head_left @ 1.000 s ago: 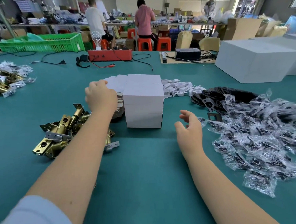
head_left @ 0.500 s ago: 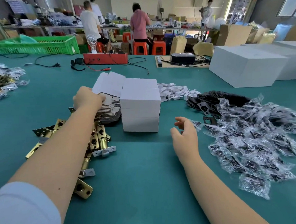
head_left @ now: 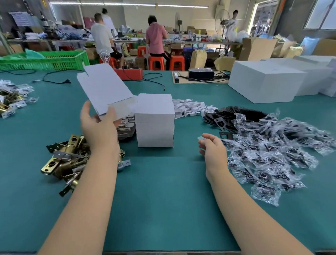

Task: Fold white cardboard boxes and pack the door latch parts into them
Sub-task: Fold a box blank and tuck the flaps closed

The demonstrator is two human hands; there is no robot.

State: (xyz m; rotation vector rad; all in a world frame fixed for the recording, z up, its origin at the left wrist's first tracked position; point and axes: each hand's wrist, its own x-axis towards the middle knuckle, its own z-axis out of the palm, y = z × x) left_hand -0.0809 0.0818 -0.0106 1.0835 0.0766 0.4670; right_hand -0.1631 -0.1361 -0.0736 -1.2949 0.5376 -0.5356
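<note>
Flat white box blank (head_left: 104, 87) held aloft left of centre, pinched in left hand (head_left: 98, 126), seemingly for folding; right hand (head_left: 213, 150) loose, fingers relaxed, beside bagged parts (head_left: 274, 152) on tabletop (head_left: 162, 204).

Flat box stack (head_left: 125, 127): mostly hidden behind left hand (head_left: 99, 127).
Flat box blank (head_left: 105, 89): motion-blurred lower edge.
Latch pile (head_left: 67, 161): partly covered by left forearm.
</note>
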